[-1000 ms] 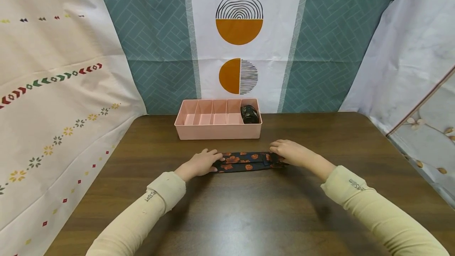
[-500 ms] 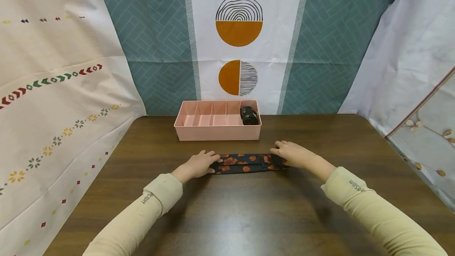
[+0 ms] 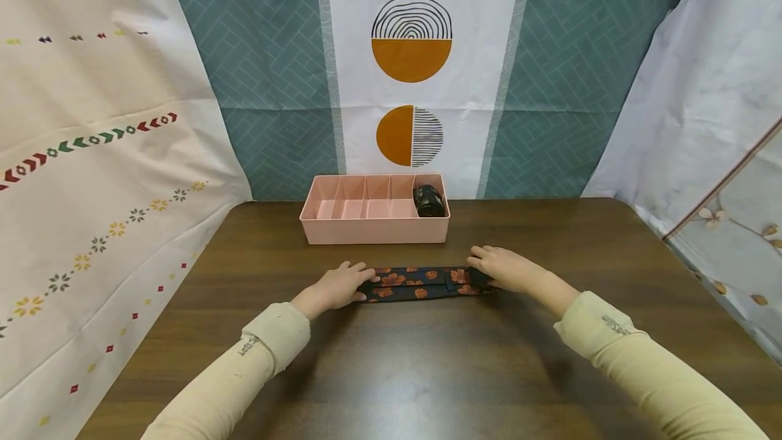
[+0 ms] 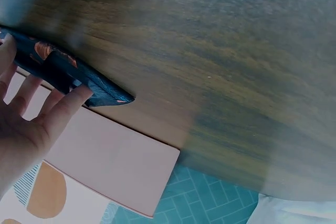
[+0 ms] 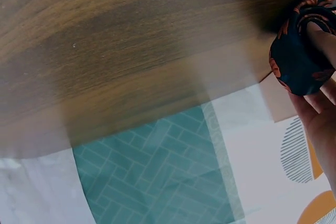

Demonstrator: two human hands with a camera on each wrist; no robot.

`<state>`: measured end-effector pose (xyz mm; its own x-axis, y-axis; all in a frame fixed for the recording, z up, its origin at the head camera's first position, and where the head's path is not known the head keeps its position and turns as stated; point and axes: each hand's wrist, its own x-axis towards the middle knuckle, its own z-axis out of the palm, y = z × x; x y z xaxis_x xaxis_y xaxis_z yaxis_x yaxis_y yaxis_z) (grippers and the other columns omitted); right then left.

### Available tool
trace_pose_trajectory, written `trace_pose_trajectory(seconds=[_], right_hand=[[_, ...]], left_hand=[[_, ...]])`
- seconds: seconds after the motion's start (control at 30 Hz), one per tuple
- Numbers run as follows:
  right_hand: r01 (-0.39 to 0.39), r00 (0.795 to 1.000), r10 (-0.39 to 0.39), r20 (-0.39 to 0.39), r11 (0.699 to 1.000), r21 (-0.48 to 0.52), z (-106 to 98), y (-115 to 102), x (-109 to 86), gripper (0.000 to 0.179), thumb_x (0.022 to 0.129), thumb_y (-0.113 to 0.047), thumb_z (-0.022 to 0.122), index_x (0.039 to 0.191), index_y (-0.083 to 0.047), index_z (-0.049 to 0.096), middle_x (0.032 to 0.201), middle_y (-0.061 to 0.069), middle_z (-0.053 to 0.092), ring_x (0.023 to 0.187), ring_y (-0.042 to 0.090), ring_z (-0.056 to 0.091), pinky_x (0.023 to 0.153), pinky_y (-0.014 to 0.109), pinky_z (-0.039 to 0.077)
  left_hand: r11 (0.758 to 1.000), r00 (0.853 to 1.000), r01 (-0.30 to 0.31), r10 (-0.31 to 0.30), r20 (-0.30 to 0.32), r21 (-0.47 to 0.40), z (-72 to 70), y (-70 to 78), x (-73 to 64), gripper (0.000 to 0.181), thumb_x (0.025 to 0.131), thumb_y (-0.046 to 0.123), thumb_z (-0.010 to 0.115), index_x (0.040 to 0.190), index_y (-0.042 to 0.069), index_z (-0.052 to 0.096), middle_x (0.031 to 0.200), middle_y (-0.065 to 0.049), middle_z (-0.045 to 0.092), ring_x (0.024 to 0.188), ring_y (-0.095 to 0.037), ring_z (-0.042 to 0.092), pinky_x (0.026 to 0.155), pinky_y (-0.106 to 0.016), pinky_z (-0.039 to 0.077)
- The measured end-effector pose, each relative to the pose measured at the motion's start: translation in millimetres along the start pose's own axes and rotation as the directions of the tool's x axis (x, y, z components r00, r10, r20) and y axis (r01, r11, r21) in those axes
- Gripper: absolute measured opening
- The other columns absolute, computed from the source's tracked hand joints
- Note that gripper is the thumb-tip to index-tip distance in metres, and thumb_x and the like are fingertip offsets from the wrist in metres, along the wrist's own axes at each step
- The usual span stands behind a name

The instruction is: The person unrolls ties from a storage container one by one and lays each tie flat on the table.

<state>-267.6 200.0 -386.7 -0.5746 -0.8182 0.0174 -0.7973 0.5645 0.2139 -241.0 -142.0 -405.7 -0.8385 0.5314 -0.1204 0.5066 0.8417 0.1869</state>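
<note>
There lies the tie (image 3: 421, 284) across the tabletop (image 3: 403, 365), right hand (image 3: 504, 269) gripping its rolled end, left hand (image 3: 336, 287) resting spread fingers at the pointed tip! Looks light, soft, perhaps slippery; the roll's sides seem the place to pinch.

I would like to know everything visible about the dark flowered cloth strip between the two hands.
The cloth strip, perhaps a necktie, looks dark navy and smooth, with orange flowers. It lies across the wooden table, before the pink box, its layers overlapping lengthwise. Its left end is pointed, touched by the left hand; its right end is a rolled coil, held by the right hand.
</note>
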Motion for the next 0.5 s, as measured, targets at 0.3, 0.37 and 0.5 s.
trace_pose_trajectory(seconds=[0.3,0.37,0.5], right_hand=[[-0.005,1.0,0.005,0.007,1.0,-0.012,0.6,-0.3,1.1,0.044,0.069,-0.007,0.082,0.108,-0.001,0.061,0.106,0.016,0.058,0.093,0.031,0.062,0.078,0.04,0.053],[0.003,1.0,-0.003,0.006,1.0,-0.027,1.8,-0.7,1.3,0.044,0.07,-0.006,0.081,0.108,-0.001,0.06,0.107,0.015,0.059,0.094,0.031,0.061,0.079,0.041,0.053],[-0.013,0.999,0.014,0.029,1.0,-0.019,4.6,0.0,-0.6,0.048,0.072,-0.002,0.078,0.116,0.0,0.059,0.112,0.017,0.056,0.096,0.032,0.059,0.079,0.041,0.052]], left_hand=[[1.0,1.0,-0.016,0.016,-0.01,-0.01,1.2,-3.6,-4.6,0.034,0.087,0.018,0.065,0.121,0.015,0.058,0.126,-0.012,0.053,0.116,-0.046,0.049,0.08,-0.058,0.05],[1.0,1.0,-0.024,0.023,-0.015,-0.005,1.1,-4.5,-4.7,0.034,0.087,0.019,0.065,0.12,0.015,0.058,0.125,-0.012,0.054,0.114,-0.045,0.05,0.078,-0.057,0.05],[1.0,1.0,-0.021,0.021,-0.015,0.012,0.0,-6.6,-4.6,0.035,0.087,0.02,0.065,0.121,0.015,0.058,0.123,-0.01,0.054,0.114,-0.044,0.05,0.077,-0.057,0.05]])
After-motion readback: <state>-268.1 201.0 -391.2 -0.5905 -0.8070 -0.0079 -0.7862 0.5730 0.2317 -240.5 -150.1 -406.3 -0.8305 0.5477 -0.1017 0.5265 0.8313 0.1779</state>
